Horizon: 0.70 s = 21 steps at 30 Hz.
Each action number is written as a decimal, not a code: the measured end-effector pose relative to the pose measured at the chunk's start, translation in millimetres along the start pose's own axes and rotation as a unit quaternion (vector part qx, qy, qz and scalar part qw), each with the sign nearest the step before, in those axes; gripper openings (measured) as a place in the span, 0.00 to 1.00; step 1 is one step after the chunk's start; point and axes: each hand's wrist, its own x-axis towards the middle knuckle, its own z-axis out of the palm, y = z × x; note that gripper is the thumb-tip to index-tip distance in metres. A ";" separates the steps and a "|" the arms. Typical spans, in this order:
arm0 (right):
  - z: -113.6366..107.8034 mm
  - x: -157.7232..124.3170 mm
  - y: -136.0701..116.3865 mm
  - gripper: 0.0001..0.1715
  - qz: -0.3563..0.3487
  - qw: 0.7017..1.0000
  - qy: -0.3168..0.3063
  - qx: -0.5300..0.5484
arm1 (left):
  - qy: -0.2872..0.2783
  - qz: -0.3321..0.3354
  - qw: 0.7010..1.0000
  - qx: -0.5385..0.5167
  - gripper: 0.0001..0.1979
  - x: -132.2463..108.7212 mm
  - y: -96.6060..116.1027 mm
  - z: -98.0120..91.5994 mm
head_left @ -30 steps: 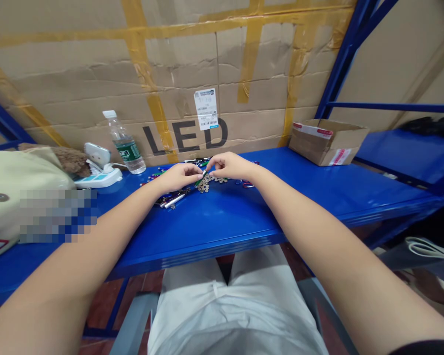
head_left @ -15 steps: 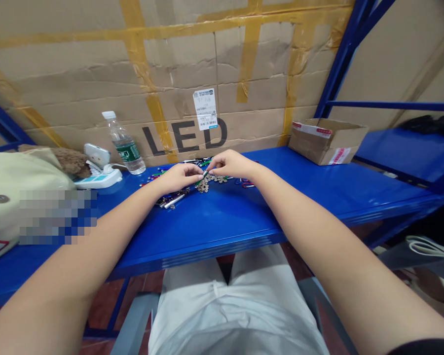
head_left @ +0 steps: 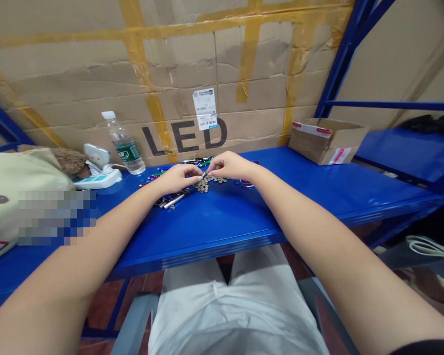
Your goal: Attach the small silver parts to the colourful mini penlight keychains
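Note:
My left hand (head_left: 179, 178) and my right hand (head_left: 227, 165) meet above the blue table, thumbs and fingertips pinched together. Between them is a small dark green and silver piece (head_left: 204, 174), too small to make out its kind. Just below it lies a pile of small brownish metal pieces (head_left: 203, 187). Slender coloured and silver sticks, possibly pens (head_left: 174, 201), are heaped under and beside my left hand, partly hidden by it. To the right of my right hand lie a few red and blue loop-shaped items (head_left: 247, 185).
A water bottle (head_left: 127, 148), a white power strip (head_left: 102, 178) and a pale bag (head_left: 25, 172) stand on the left. An open cardboard box (head_left: 325, 143) sits at the back right. Behind the blue table (head_left: 222, 222) rises a large taped carton (head_left: 170, 64).
Both hands stay in nearly the same place. The small piece between the fingertips has shifted slightly, and less of it shows now.

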 end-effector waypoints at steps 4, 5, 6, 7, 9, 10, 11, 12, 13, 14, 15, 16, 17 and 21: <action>-1.6 -0.7 -1.3 0.13 -0.003 1.000 0.006 -0.002 | 0.013 0.007 1.000 0.028 0.15 0.6 1.0 -0.4; -2.0 -0.8 -1.2 0.14 -0.001 1.000 0.011 0.000 | 0.021 0.009 0.999 0.033 0.15 0.7 1.7 -0.5; -2.3 -0.8 -0.9 0.14 0.000 1.000 0.015 0.003 | 0.026 0.011 0.999 0.037 0.15 0.6 2.4 -0.6; -2.5 -0.8 -0.6 0.14 0.000 1.000 0.017 0.006 | 0.029 0.015 0.999 0.041 0.15 0.5 2.8 -0.6; -2.5 -0.6 -0.1 0.14 -0.003 1.000 0.012 0.008 | 0.030 0.025 0.998 0.052 0.15 0.2 2.8 -0.5; -2.4 -0.5 -0.1 0.14 -0.004 1.000 0.009 0.006 | 0.030 0.031 0.997 0.057 0.15 0.0 2.5 -0.5; -2.2 -0.5 -0.3 0.14 -0.005 1.000 0.008 0.004 | 0.032 0.036 0.997 0.064 0.15 -0.2 1.9 -0.4; -2.1 -0.5 -0.7 0.14 -0.005 1.000 0.007 0.003 | 0.035 0.042 0.996 0.069 0.15 -0.3 1.2 -0.3; -1.9 -0.7 -1.3 0.14 -0.004 1.000 0.007 0.003 | 0.039 0.048 0.995 0.074 0.15 -0.4 0.4 -0.3; -1.8 -1.0 -2.2 0.14 -0.004 1.000 0.008 0.004 | 0.043 0.054 0.994 0.079 0.15 -0.4 -0.4 -0.2; -1.8 -1.3 -3.1 0.14 -0.002 1.000 0.007 0.005 | 0.046 0.060 0.994 0.084 0.15 -0.3 -1.2 -0.2; -1.7 -1.6 -4.0 0.14 -0.001 1.000 0.005 0.006 | 0.048 0.066 0.993 0.091 0.14 -0.2 -2.0 -0.2; -1.6 -1.9 -4.9 0.13 0.001 1.000 0.003 0.005 | 0.048 0.072 0.991 0.098 0.14 -0.1 -2.8 -0.2; -0.5 -2.1 -6.9 0.13 0.007 1.000 -0.004 -0.002 | 0.048 0.094 0.986 0.126 0.13 0.1 -6.1 0.3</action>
